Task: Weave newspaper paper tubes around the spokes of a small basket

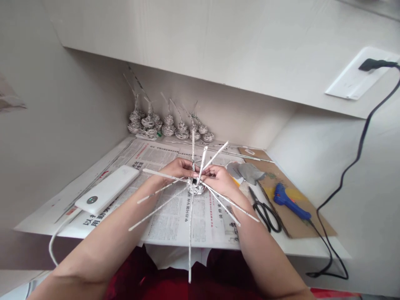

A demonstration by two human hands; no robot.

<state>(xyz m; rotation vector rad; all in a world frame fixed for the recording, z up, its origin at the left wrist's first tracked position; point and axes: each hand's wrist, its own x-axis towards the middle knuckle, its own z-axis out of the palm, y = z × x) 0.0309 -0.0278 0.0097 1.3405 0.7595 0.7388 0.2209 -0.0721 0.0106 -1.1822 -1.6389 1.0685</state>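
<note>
A small round piece woven from rolled newspaper [196, 186] sits between my hands over the newspaper-covered table. Several paper strips stick out of it in all directions, and a dark hole shows in its top. My left hand [178, 168] is closed at its far left side, fingers pinching near the base of the upright strips. On the right, my right hand [220, 178] is closed too, thumb and fingers pressed at the rim among the strips. Its fingertips are partly hidden behind a strip.
Several woven gourd shapes [168, 126] stand along the back wall. A white power bank [108, 189] with a cable lies left. To the right are black scissors [265, 212] and a blue glue gun [291, 202] on cardboard [300, 225]. Loose paper rods [250, 156] lie behind my hands.
</note>
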